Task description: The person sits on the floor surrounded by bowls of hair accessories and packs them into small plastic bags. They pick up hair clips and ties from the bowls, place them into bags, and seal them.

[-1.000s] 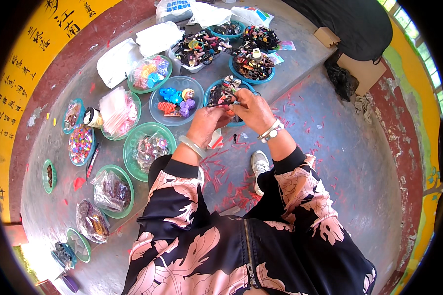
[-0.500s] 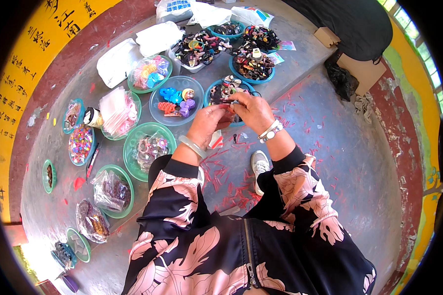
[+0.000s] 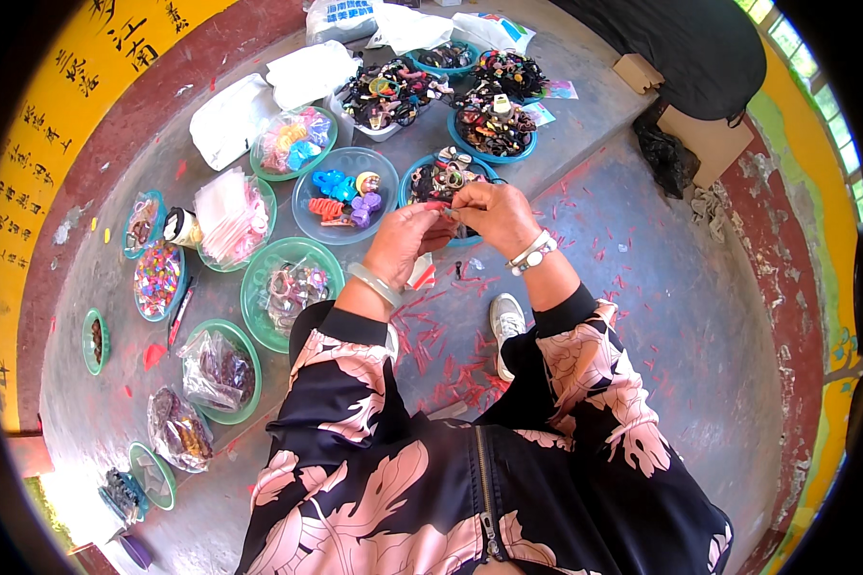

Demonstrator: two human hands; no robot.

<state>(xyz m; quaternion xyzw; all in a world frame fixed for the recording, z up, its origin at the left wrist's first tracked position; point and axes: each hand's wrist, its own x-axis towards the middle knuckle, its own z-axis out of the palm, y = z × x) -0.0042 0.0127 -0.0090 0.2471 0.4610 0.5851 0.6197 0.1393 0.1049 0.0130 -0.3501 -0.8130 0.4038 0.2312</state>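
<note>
My left hand (image 3: 408,240) is closed, its fingertips pinching a small red piece (image 3: 435,205) whose kind I cannot make out. Close against it, my right hand (image 3: 499,217) has thumb and forefinger pressed together at the same spot; whatever they pinch is too small to name. Both hands are above the near edge of a blue basket (image 3: 492,172) full of dark and coloured hair ties (image 3: 448,172). Just left of them, a clear blue bowl (image 3: 302,206) holds blue, red and purple hair accessories (image 3: 334,184).
Baskets of hair ties (image 3: 494,127) stand at the back. To the left are a green basket (image 3: 247,316) with bagged items, a tray of colourful small pieces (image 3: 158,278) and pink plastic sleeves (image 3: 228,218). Red scraps (image 3: 451,379) litter the floor around my shoe (image 3: 506,321).
My right hand has tipped slightly, its fingertips drawing closer to the left hand's. The baskets and my left hand stay almost where they were.
</note>
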